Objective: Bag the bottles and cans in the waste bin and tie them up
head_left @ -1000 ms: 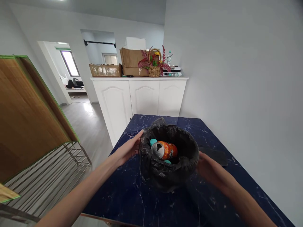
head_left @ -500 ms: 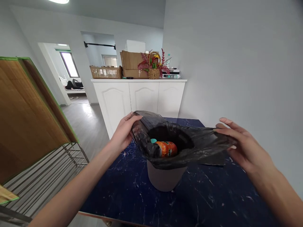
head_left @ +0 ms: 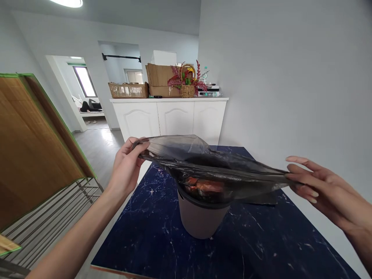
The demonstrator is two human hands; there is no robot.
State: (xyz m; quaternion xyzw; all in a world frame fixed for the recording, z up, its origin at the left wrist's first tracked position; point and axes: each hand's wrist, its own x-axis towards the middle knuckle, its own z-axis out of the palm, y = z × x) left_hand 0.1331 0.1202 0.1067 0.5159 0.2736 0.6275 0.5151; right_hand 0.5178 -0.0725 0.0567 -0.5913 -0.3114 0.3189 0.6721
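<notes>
A black plastic bin bag (head_left: pixel 209 166) is stretched wide above a small pale bin (head_left: pixel 200 219) that stands on the dark blue marbled table (head_left: pixel 255 248). My left hand (head_left: pixel 126 164) pinches the bag's left edge. The bag's right edge is gripped by my right hand (head_left: pixel 316 186), thumb on top and fingers below. An orange drink can (head_left: pixel 203 186) shows dimly through the plastic inside the bin.
A wooden folding screen (head_left: pixel 31 143) and a metal rack (head_left: pixel 49 224) stand at the left. Behind the table is a white cabinet (head_left: pixel 171 118) with cardboard boxes (head_left: pixel 159 75) and a flower basket (head_left: pixel 187 83). A white wall runs along the right.
Both hands took hold of the bag's rim, peeled it off the bin and pulled it up and outward. The bag's mouth has flattened and now hides most of the can.
</notes>
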